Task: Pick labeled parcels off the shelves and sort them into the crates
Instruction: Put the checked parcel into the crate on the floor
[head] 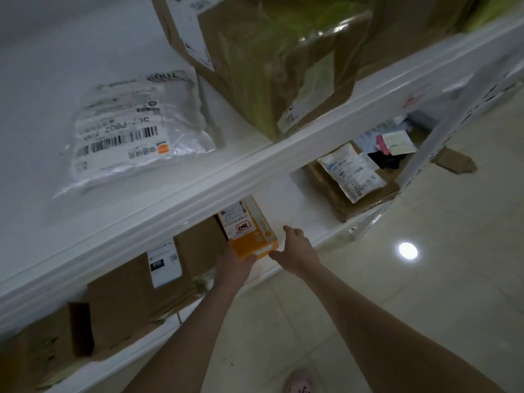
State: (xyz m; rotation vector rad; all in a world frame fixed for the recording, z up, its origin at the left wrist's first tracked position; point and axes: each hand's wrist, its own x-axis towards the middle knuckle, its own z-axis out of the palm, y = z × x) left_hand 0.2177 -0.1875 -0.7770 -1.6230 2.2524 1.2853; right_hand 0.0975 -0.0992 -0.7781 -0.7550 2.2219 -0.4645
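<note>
An orange labeled box sticks out from the lower shelf of the white rack. My left hand grips its near left corner from below, fingers curled round the edge. Just right of the box, my right hand has spread, relaxed fingers at the near right corner; whether it touches is unclear. A white plastic mailer with barcodes lies flat on the upper shelf. No crate is visible.
A large taped cardboard box stands on the upper shelf. Brown cardboard boxes fill the lower shelf's left. To the right lies a white pouch on a flat box. Tiled floor spreads on the right.
</note>
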